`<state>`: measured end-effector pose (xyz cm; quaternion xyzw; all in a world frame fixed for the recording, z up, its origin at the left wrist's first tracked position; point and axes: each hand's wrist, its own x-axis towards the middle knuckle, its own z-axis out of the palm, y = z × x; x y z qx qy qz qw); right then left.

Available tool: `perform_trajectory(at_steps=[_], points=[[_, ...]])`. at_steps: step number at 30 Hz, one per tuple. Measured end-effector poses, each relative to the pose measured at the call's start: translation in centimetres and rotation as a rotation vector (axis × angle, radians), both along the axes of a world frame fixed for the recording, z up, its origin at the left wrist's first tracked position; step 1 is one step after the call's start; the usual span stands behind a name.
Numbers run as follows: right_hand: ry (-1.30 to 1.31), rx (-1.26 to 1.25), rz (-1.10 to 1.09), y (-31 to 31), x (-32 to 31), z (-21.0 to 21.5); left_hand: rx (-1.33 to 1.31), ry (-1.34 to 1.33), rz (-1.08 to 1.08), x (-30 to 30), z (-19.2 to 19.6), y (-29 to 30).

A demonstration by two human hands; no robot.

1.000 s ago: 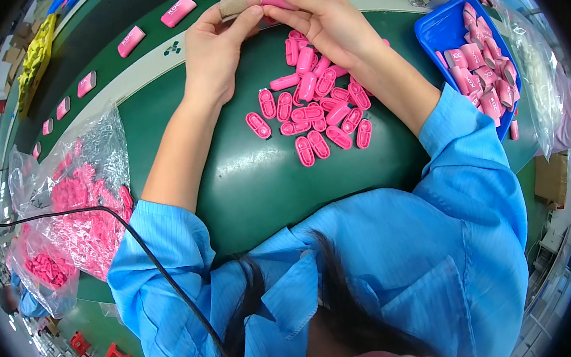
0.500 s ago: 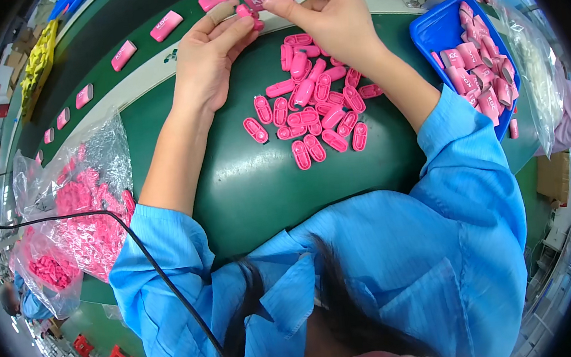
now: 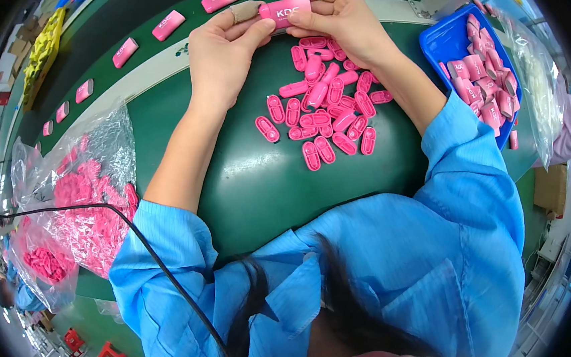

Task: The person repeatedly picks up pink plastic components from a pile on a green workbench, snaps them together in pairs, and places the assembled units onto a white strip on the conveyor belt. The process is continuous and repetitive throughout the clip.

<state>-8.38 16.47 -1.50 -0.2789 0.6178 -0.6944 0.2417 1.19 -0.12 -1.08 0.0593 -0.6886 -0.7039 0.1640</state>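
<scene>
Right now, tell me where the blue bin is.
At the head view's upper right, the blue bin sits right of the pink caps, with a clear bag along its right side.

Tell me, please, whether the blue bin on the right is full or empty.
Partly filled: pink casings lie heaped inside the blue bin, while bare blue plastic shows toward its far-left corner.
</scene>
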Motion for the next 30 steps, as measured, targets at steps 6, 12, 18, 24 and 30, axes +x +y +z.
perform_trajectory(at_steps=[6, 12, 18, 24, 30], points=[[0.128, -0.021, 0.002, 0.1, -0.1, 0.3, -0.326, 0.081, 0.034, 0.4, 0.5, -0.7], [0.105, -0.013, -0.021, 0.1, 0.0, -0.3, -0.612, 0.185, 0.196, 0.8, -0.5, 1.1], [0.232, 0.042, -0.141, -1.2, 1.7, 1.3, -0.834, 0.243, 0.215, 0.4, -0.3, 1.4], [0.204, 0.404, -0.179, -5.1, -3.1, 1.8, -0.888, 0.153, 0.159, -0.2, -0.3, -0.9], [1.075, 0.141, -0.566, -4.0, -6.1, -1.1, -1.106, 0.081, -0.177, 8.5, 1.4, 2.7]])
